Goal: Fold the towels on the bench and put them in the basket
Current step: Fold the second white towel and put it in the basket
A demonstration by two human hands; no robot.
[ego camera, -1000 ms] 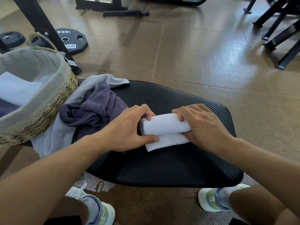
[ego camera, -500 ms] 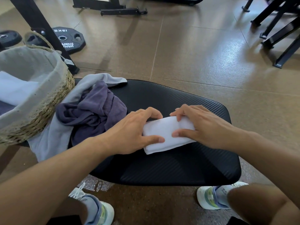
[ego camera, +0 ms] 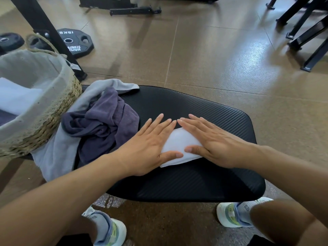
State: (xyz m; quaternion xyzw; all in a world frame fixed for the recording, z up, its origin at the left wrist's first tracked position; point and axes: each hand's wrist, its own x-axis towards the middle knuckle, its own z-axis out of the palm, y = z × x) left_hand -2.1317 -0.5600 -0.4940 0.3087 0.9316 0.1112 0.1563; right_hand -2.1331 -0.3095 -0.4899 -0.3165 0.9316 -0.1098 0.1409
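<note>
Head view: left hand and right hand lie flat, fingers straight, pressing the folded white towel on the bench. Beneath the palms it looks soft and light; best pinched at both ends.

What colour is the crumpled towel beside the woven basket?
Dark purple-grey crumpled towel, clearest in the head view.

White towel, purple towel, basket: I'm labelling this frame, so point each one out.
white towel (ego camera: 179,141), head view, bare middle between the hands
purple towel (ego camera: 106,126), head view, crumpled centre
basket (ego camera: 53,121), head view, woven outer wall
</note>
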